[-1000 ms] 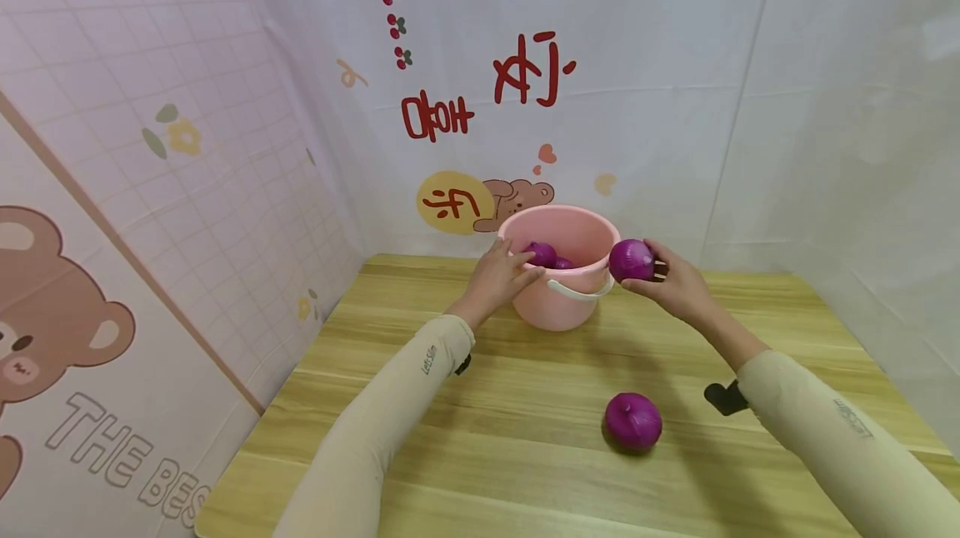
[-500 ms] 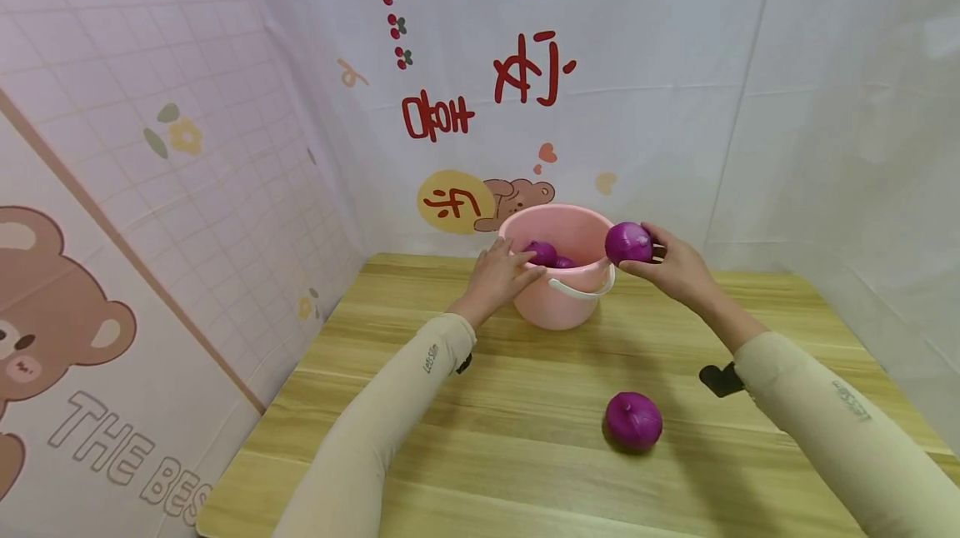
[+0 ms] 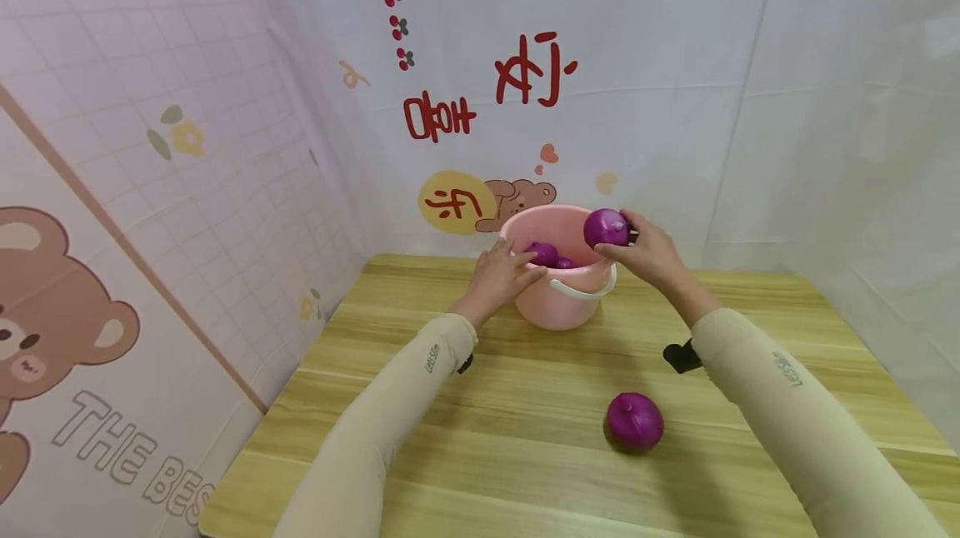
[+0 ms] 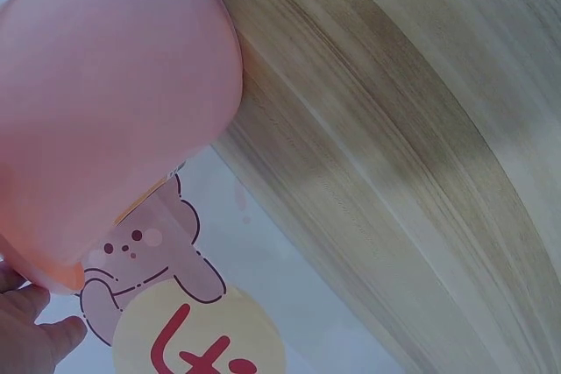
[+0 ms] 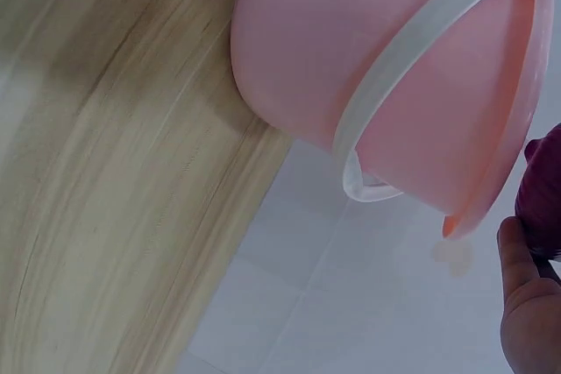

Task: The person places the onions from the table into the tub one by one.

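Observation:
A pink bucket [image 3: 557, 305] with a white handle [image 3: 581, 291] stands on the wooden table, two purple onions [image 3: 542, 253] showing inside it. My left hand [image 3: 497, 281] holds the bucket's left rim, with some fingers reaching over the edge. In the left wrist view only part of that hand [image 4: 35, 330] shows, beside the rim. My right hand [image 3: 651, 253] grips another purple onion [image 3: 604, 228] just above the bucket's right rim. The right wrist view catches part of this onion [image 5: 545, 190] at its edge. One more onion [image 3: 634, 422] lies on the table in front of the bucket.
The wooden table [image 3: 480, 471] reaches back to a white wall covering [image 3: 660, 105] printed with red characters and a bear. A second printed sheet [image 3: 187, 213] rises along the left side.
My right hand has carried its onion left and upward, from beside the bucket's right rim to above it. The left hand stays on the rim, and the onion on the table has not moved.

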Tool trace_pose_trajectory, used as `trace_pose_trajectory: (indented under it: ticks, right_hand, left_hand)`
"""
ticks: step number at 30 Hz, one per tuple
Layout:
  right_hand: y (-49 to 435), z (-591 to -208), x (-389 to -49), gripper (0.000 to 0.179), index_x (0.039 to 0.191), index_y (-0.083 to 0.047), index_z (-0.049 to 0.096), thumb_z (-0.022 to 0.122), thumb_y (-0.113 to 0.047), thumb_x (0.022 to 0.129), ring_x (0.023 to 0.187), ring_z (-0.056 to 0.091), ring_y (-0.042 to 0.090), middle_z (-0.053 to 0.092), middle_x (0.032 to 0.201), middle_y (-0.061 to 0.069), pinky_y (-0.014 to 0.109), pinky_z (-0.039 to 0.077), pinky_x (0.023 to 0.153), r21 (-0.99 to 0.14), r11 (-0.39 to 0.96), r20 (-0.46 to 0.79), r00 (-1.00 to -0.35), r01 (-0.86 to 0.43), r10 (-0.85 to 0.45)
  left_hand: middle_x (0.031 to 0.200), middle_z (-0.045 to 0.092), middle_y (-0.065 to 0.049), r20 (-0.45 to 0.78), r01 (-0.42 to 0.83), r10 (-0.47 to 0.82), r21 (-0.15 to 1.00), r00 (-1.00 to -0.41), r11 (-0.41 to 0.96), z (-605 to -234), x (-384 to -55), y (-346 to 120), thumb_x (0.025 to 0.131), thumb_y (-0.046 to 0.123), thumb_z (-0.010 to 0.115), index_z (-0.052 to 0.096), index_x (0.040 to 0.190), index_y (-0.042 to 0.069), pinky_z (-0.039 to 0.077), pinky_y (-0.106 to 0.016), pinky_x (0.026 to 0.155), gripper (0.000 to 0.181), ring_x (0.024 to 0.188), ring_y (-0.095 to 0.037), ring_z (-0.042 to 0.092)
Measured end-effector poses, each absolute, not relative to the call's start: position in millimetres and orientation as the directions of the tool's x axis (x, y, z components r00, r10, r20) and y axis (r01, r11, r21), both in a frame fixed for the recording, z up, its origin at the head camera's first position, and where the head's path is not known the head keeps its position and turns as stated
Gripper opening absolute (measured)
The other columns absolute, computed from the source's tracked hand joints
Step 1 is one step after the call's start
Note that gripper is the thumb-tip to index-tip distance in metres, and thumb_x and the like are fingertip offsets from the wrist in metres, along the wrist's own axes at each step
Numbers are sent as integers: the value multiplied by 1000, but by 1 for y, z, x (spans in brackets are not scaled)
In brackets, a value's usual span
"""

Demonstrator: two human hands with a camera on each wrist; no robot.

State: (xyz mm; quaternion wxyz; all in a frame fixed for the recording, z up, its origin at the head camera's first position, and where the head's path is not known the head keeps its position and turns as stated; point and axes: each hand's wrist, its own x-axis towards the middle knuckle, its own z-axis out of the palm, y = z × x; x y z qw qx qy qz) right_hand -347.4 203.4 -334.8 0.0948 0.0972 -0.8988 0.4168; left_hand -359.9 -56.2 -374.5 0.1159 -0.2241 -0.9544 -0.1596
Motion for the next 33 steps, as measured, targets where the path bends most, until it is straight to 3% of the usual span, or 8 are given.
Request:
trace_pose_trajectory:
  ticks: [11,19,33]
  right_hand:
    - [192,-333,-356,92,144,-5,17,70,-40,77,120,41,37,35,137,23,47,39,92,-722,652,230,-969,-230,-87]
    - [194,-338,-352,90,144,-3,16,70,-35,79,119,42,37,34,137,24,46,40,92,-759,605,225,-969,-240,-101]
    - [199,-342,-340,94,143,-5,21,71,-44,74,118,44,34,37,137,19,43,43,89,-788,559,234,-965,-258,-116]
  left_hand:
    - [145,26,-11,281,455,386,250,-879,855,-375,-360,-53,87,64,34,51,130,29,12,-57,103,58,135,-30,14]
    - [145,27,-10,299,457,382,241,-874,856,-377,-361,-52,88,60,38,51,130,30,13,-59,102,53,133,-31,17]
    - [143,30,-12,300,461,383,260,-874,849,-375,-361,-56,86,62,39,54,127,26,16,-59,101,56,134,-32,17]
